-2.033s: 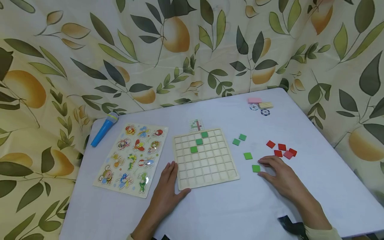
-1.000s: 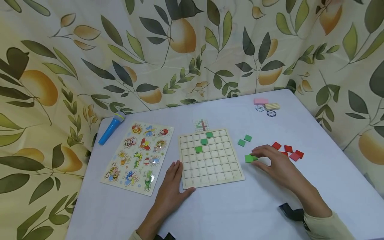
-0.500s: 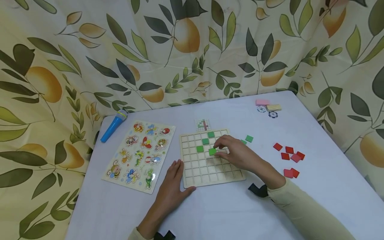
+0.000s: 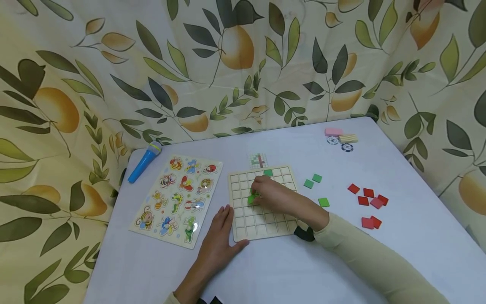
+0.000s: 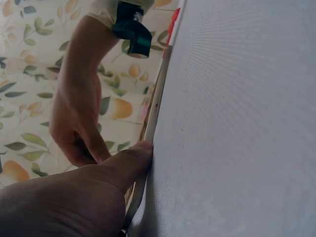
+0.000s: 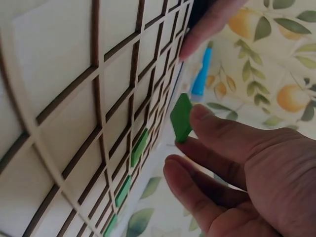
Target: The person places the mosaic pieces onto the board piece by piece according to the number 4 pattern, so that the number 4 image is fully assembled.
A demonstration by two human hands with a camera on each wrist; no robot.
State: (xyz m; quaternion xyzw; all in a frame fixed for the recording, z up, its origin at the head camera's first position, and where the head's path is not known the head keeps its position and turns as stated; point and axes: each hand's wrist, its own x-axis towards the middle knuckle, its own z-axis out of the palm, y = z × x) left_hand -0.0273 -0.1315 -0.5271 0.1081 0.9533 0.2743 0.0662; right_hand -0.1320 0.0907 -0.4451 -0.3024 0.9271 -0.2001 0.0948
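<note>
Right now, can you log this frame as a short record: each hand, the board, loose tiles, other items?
left hand: flat on the table, thumb against the board's near-left edge
right hand: over the board, pinching a green tile
board: wooden grid, green tiles already set in cells
loose green tiles: three, right of the board
red tiles: cluster further right
puzzle: left of the board
blue microphone: far left

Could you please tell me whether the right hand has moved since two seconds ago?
Yes. The right hand moved left from beside the red tiles to over the grid board.
</note>
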